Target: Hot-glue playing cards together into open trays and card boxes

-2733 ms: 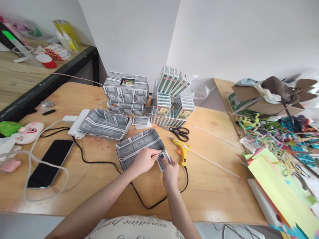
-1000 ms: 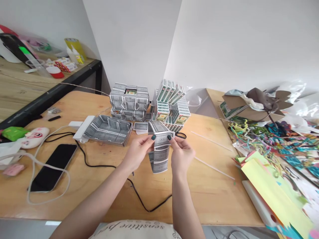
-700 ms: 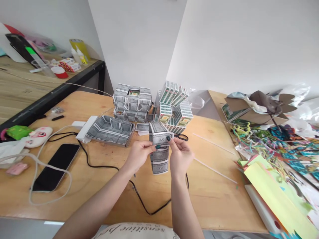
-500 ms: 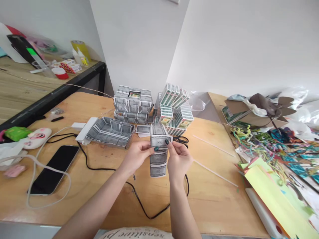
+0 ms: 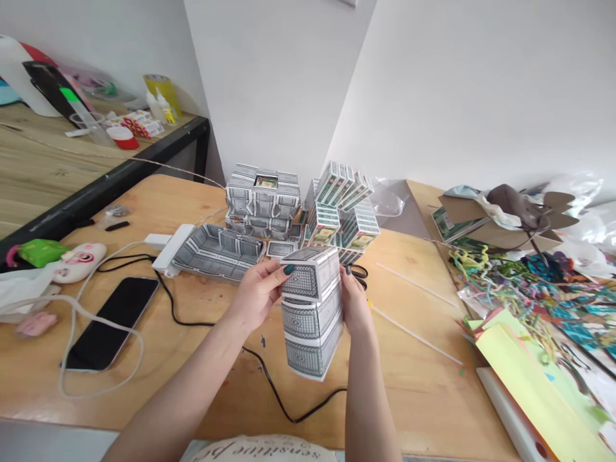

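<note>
Between my two hands, above the table, is a box-shaped piece built of playing cards (image 5: 303, 330), with grey patterned backs outward and two of its sides showing. My left hand (image 5: 258, 292) pinches its upper left edge, thumb on the front. The right hand (image 5: 355, 301) grips the far right side near the top, its fingers partly hidden behind the piece. Beyond my left hand lies a shallow tray made of the same cards (image 5: 212, 260). A larger card-covered block (image 5: 262, 202) stands behind, by a loose playing card (image 5: 282, 249).
Boxed card decks (image 5: 356, 224) are stacked at the back, beside black-handled scissors (image 5: 359, 276). A phone (image 5: 113, 324), a power strip (image 5: 174, 249) and a black cable (image 5: 282, 398) occupy the left and front. White sticks (image 5: 418, 333) and colourful craft scraps (image 5: 524, 282) lie right.
The card piece has turned so a second long side shows, and it looks larger and nearer. My right hand has shifted from its front to its right side.
</note>
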The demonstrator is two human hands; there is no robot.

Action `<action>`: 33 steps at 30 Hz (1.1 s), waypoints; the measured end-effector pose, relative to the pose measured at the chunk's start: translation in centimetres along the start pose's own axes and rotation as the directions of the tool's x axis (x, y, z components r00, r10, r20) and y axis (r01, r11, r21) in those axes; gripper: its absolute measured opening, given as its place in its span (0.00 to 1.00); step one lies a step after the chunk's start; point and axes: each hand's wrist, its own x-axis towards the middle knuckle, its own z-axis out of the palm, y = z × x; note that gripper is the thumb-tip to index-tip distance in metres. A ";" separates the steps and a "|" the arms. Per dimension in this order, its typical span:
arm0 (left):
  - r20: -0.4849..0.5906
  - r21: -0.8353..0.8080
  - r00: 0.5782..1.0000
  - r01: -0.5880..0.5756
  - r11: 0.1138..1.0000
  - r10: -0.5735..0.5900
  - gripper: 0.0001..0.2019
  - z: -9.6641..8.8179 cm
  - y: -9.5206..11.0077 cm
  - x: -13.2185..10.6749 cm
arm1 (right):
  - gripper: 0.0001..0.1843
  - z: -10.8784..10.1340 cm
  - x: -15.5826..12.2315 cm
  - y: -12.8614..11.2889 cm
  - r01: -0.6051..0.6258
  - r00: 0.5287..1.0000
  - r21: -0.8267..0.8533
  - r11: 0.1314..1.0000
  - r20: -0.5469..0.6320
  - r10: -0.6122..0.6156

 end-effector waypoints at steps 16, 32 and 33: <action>0.062 0.188 0.984 0.155 0.970 -0.169 0.23 -3.1 -1.1 0.3 | 0.19 -0.2 -2.8 -1.8 -0.091 0.993 -0.103 0.991 0.071 0.098; 0.198 0.554 0.980 -0.091 0.827 -0.024 0.18 -4.6 -1.9 -0.3 | 0.21 0.3 -4.2 -2.1 -0.126 0.992 -0.143 0.982 -0.015 0.125; 0.212 0.559 0.977 -0.113 0.821 -0.010 0.18 -4.5 -2.0 -0.4 | 0.21 0.3 -4.2 -2.1 -0.131 0.991 -0.141 0.981 -0.018 0.129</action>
